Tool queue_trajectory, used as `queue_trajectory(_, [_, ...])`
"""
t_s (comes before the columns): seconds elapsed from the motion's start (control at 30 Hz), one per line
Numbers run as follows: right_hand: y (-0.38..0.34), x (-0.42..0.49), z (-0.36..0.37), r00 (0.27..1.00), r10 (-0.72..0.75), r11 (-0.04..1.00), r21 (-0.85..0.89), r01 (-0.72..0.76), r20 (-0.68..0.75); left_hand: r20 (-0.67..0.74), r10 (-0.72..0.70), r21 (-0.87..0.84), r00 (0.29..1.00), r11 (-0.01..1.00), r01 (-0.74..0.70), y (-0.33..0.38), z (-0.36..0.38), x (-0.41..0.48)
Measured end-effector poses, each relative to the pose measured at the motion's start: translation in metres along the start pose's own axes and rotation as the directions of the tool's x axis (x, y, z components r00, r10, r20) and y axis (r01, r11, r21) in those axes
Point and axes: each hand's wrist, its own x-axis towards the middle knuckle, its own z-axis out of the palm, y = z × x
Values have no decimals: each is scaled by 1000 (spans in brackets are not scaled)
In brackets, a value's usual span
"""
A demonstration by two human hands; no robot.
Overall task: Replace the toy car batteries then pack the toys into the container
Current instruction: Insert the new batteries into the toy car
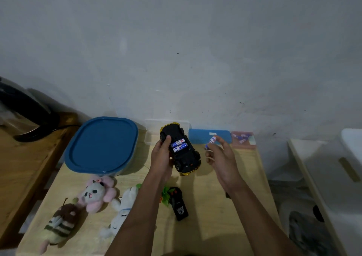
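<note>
Above the far middle of the pale wooden table (211, 228), the left hand (161, 158) grips the black and yellow toy car (186, 157) belly up, fingers curled round its side and thumb on the chassis, so the open battery bay faces the camera. Two blue and white batteries (178, 145) lie side by side in the bay, and a dark slot next to them looks empty. Just right of the car, apart from it, the right hand (221, 157) pinches a third battery (211, 141) at its fingertips, the other fingers loosely spread. The step in hand appears to be loading cells into the car; whether these are the fresh ones cannot be told. The next move likely calls for bringing this battery over the free slot, matching its ends to the contacts and pressing it flat, then closing the bay; no cover can be made out. Packing has not begun: the container (101, 147) sits at the left rear with its blue lid on, and the pink panda plush (96, 193), the striped plush (58, 222), the white plush (125, 204) and the black remote (179, 205) lie on the near table.
</note>
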Motion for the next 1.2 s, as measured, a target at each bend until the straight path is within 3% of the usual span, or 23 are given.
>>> queue_trajectory(0.07, [-9,-14,5,992,-118,971,-205,125,43,-3,15,-12,1000,1000,-15,0,3,-7])
queue_trajectory(0.17, [-8,-32,14,961,-260,889,-364,277,97,-7,41,-29,999,999,-41,-1,7,-19])
queue_trajectory(0.33, [4,-50,15,914,-390,698,-613,371,108,-22,62,-88,998,994,-63,-8,10,-36])
queue_trajectory(0.6, [16,-53,13,881,-466,557,-745,366,84,-37,56,-124,998,990,-60,-16,5,-50])
queue_trajectory(0.73, [22,-52,12,849,-500,465,-775,429,170,-13,59,-114,998,992,-60,-16,2,-54])
queue_trajectory(1.0, [23,-57,16,832,-536,455,-780,430,146,9,102,-140,995,985,-100,-16,3,-53])
queue_trajectory(1.2, [28,-57,15,791,-580,350,-817,458,195,16,137,-179,990,975,-132,-16,7,-52])
